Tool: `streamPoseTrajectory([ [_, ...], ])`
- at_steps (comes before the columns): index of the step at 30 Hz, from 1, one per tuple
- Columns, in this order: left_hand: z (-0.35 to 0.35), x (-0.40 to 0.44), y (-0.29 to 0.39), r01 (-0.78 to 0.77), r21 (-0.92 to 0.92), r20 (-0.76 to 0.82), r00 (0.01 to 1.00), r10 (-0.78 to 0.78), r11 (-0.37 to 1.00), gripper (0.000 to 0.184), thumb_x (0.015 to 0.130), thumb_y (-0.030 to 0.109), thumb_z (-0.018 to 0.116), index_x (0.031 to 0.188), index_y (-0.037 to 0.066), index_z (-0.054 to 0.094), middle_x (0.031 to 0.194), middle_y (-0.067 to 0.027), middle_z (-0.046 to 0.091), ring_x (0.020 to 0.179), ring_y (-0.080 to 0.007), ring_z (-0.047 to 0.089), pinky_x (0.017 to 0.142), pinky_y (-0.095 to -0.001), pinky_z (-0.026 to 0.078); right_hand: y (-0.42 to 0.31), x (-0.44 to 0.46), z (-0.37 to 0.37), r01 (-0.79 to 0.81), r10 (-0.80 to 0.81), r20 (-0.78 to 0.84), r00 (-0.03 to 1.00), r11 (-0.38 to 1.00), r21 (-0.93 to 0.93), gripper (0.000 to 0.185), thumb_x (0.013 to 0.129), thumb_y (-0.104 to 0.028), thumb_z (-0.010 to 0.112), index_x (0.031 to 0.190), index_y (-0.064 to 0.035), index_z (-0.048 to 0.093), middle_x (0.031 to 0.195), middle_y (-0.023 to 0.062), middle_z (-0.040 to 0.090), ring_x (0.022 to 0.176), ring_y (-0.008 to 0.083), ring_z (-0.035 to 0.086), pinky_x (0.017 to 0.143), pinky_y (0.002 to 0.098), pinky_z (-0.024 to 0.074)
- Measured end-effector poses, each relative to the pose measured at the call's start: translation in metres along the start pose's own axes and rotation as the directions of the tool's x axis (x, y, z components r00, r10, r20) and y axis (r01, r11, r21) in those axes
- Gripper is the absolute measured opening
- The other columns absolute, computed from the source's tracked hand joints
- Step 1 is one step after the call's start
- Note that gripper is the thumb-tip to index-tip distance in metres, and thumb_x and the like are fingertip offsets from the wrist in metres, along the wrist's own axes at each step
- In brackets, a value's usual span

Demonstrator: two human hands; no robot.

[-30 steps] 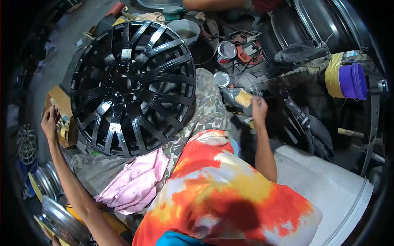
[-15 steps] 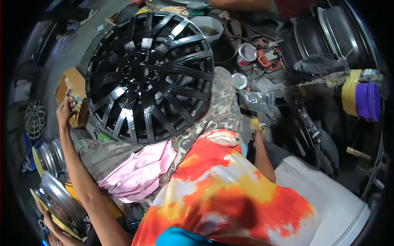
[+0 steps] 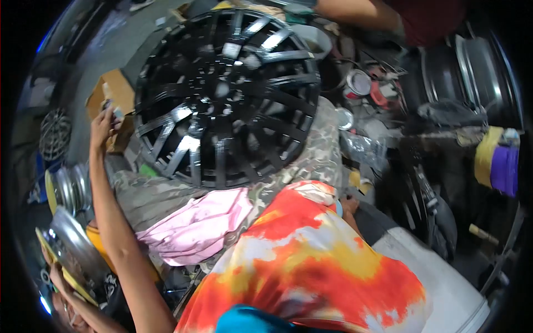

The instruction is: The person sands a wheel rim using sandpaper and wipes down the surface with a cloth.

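Glossy black, multi-spoked round wheel (image 3: 232,102) lies across the lap, on camouflage-patterned trousers (image 3: 147,194). At the lap's near edge we note a crumpled pink cloth (image 3: 197,227). Off its left edge, the left hand (image 3: 104,129) is at an open brown cardboard box (image 3: 111,86), fingers bent in by small items; we cannot tell whether they pinch any. Off the right edge, the right hand (image 3: 349,207) sits low beside a pale-blue object (image 3: 339,208); we cannot read its blurred fingers. Just beyond: a small yellow piece (image 3: 354,177). Farther out, a red-and-white round tin (image 3: 357,84).
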State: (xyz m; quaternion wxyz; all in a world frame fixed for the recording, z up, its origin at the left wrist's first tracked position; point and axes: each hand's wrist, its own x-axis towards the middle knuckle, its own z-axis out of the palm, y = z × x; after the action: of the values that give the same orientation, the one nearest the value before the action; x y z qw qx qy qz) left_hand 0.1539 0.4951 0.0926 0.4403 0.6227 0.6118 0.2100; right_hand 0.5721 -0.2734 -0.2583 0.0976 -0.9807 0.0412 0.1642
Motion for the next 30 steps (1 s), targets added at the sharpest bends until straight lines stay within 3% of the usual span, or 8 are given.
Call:
streamPoseTrajectory([
  [6, 0.01, -0.027, 0.027, 0.006, 0.083, -0.003, 1.0, -0.005, 0.996, 0.035, 0.1, 0.043, 0.064, 0.091, 0.009, 0.062, 0.079, -0.0015, 0.064, 0.061, -0.0099, 0.062, 0.054, -0.0253, 0.051, -0.027, 0.017, -0.001, 0.063, -0.082, 0.091, 0.992, 0.979, 0.195, 0.028, 0.08, -0.022, 0.066, 0.101, -0.0054, 0.075, 0.101, 0.0193, 0.072, 0.096, 0.0391, 0.069, 0.088, 0.0456, 0.0536],
  [9, 0.012, -0.03, 0.029, -0.011, 0.056, -0.031, 0.999, 0.013, 0.998, 0.033, 0.099, 0.042, 0.066, 0.091, 0.01, 0.061, 0.079, -0.0006, 0.065, 0.061, -0.0094, 0.063, 0.053, -0.0242, 0.049, -0.037, 0.027, 0.002, 0.195, -0.198, -0.009, 0.98, 0.956, 0.219, 0.025, 0.084, -0.018, 0.063, 0.101, -0.0056, 0.075, 0.096, 0.0179, 0.073, 0.093, 0.0363, 0.07, 0.085, 0.0431, 0.0537],
  [14, 0.009, -0.029, 0.025, -0.029, 0.067, 0.002, 1.0, 0.029, 0.997, 0.03, 0.098, 0.04, 0.066, 0.091, 0.011, 0.061, 0.08, -0.0002, 0.065, 0.061, -0.0088, 0.063, 0.052, -0.0218, 0.046, -0.113, 0.011, -0.053, 0.22, -0.344, 0.2, 0.917, 0.858, 0.464, 0.024, 0.091, -0.019, 0.066, 0.107, -0.0026, 0.074, 0.098, 0.0165, 0.075, 0.089, 0.0241, 0.07, 0.081, 0.0362, 0.0524],
  [17, 0.01, -0.023, 0.022, -0.017, 0.118, 0.033, 0.999, 0.013, 0.993, 0.029, 0.099, 0.038, 0.065, 0.089, 0.011, 0.062, 0.079, -0.0002, 0.066, 0.061, -0.0084, 0.063, 0.051, -0.0207, 0.042, -0.11, 0.035, -0.025, 0.281, -0.424, 0.197, 0.884, 0.819, 0.501, 0.029, 0.091, -0.022, 0.07, 0.109, 0.0008, 0.073, 0.098, 0.0143, 0.075, 0.086, 0.0182, 0.069, 0.078, 0.0334, 0.052],
  [22, 0.009, -0.022, 0.022, -0.012, 0.133, 0.059, 0.998, 0.004, 0.991, 0.029, 0.099, 0.037, 0.065, 0.087, 0.011, 0.063, 0.077, 0.0002, 0.065, 0.061, -0.0079, 0.063, 0.05, -0.0209, 0.039, -0.129, 0.032, -0.029, 0.231, -0.456, 0.237, 0.858, 0.754, 0.614, 0.029, 0.093, -0.017, 0.066, 0.113, 0.0029, 0.071, 0.099, 0.0131, 0.076, 0.087, 0.0174, 0.069, 0.08, 0.0326, 0.052],
  [24, 0.013, -0.029, 0.03, -0.005, 0.162, 0.109, 0.994, -0.013, 0.987, 0.027, 0.1, 0.035, 0.065, 0.089, 0.01, 0.063, 0.077, 0.0009, 0.063, 0.062, -0.0063, 0.06, 0.054, -0.0211, 0.047, -0.145, 0.018, -0.049, 0.194, -0.445, 0.244, 0.861, 0.733, 0.652, 0.029, 0.093, -0.017, 0.065, 0.114, 0.003, 0.071, 0.1, 0.0138, 0.076, 0.088, 0.0183, 0.069, 0.081, 0.0325, 0.0519],
  [26, 0.016, -0.033, 0.032, -0.004, 0.164, 0.105, 0.994, -0.014, 0.986, 0.03, 0.099, 0.037, 0.066, 0.088, 0.01, 0.063, 0.076, 0.0006, 0.064, 0.062, -0.0072, 0.061, 0.053, -0.0206, 0.044, -0.168, 0.005, -0.073, 0.381, -0.549, 0.139, 0.824, 0.719, 0.581, 0.029, 0.093, -0.012, 0.062, 0.116, 0.0035, 0.071, 0.102, 0.0147, 0.076, 0.091, 0.02, 0.07, 0.084, 0.0325, 0.0515],
  [30, 0.022, -0.039, 0.039, 0.016, 0.161, 0.132, 0.991, -0.037, 0.987, 0.033, 0.098, 0.04, 0.068, 0.087, 0.009, 0.064, 0.076, 0.0001, 0.064, 0.061, -0.0081, 0.061, 0.054, -0.02, 0.043, -0.17, 0.013, -0.064, 0.349, -0.561, 0.142, 0.815, 0.673, 0.652, 0.031, 0.092, -0.01, 0.06, 0.117, 0.0049, 0.07, 0.102, 0.0151, 0.076, 0.092, 0.0195, 0.069, 0.086, 0.0317, 0.051],
])
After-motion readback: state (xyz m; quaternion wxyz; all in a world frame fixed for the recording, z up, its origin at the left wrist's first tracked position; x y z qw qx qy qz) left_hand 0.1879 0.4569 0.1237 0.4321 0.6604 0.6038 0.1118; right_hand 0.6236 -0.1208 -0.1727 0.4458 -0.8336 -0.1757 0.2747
